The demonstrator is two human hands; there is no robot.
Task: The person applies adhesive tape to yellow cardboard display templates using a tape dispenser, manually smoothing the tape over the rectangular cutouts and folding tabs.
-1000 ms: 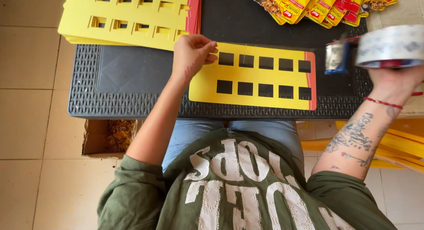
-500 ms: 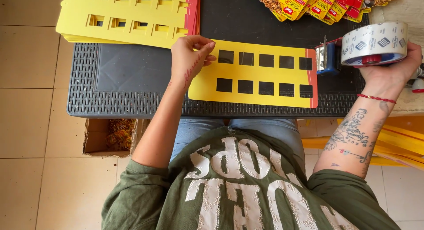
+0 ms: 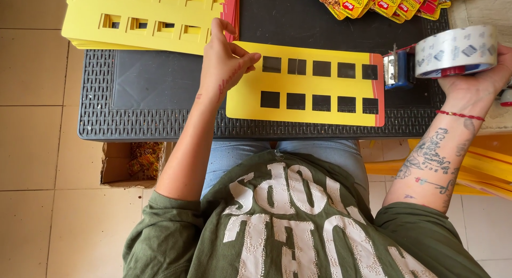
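A yellow card [image 3: 309, 85] with two rows of square cut-outs and a red right edge lies flat on the black plastic table [image 3: 154, 91]. My left hand [image 3: 224, 62] rests on the card's left end, fingers slightly spread, pressing it down. My right hand [image 3: 472, 80] grips a blue tape dispenser [image 3: 399, 69] carrying a large roll of printed clear tape [image 3: 456, 49], held just off the card's right edge above the table.
A stack of matching yellow cards [image 3: 144, 16] lies at the table's far left. Several small red and yellow sachets [image 3: 384, 0] sit at the far right. An open cardboard box [image 3: 133, 160] stands on the tiled floor; more yellow cards [image 3: 480, 166] lie right of my knees.
My right hand has brought the tape dispenser down and leftward, closer to the card's right edge. My left hand stays on the card's left end.
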